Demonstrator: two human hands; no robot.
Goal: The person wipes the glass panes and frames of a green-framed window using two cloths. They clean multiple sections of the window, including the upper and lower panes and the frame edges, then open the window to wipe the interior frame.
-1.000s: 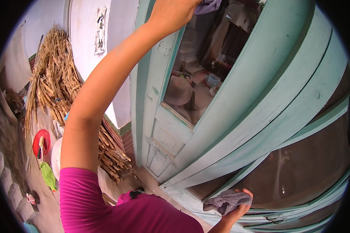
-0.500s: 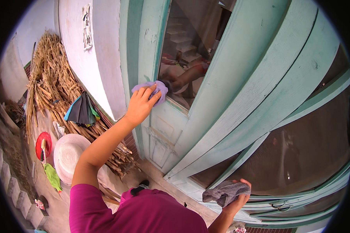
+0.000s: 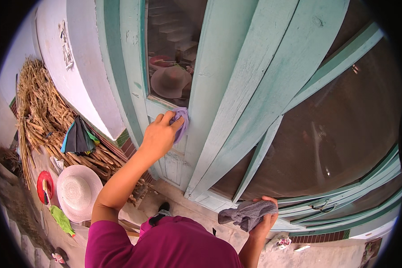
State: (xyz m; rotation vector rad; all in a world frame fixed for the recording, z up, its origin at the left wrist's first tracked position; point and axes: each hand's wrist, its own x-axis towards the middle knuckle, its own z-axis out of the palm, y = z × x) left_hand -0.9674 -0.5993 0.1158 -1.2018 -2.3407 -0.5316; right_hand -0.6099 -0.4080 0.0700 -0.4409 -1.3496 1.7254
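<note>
The left hand (image 3: 158, 136), just to 9 o'clock of centre, has its grip closed around a lavender cloth (image 3: 181, 126), against the pale green wooden door (image 3: 214, 67) just below its glass pane (image 3: 174, 27). At 5 o'clock, the right hand (image 3: 264, 223) grips a bunched grey cloth (image 3: 245, 215), fingers curled around one end. Between 8 and 9 o'clock, a round red basin (image 3: 39, 184) has a brush-like tool (image 3: 45, 191) across it; any other contents are too small to tell. A wide-brimmed hat (image 3: 78, 190) is just beside, at 8 o'clock.
</note>
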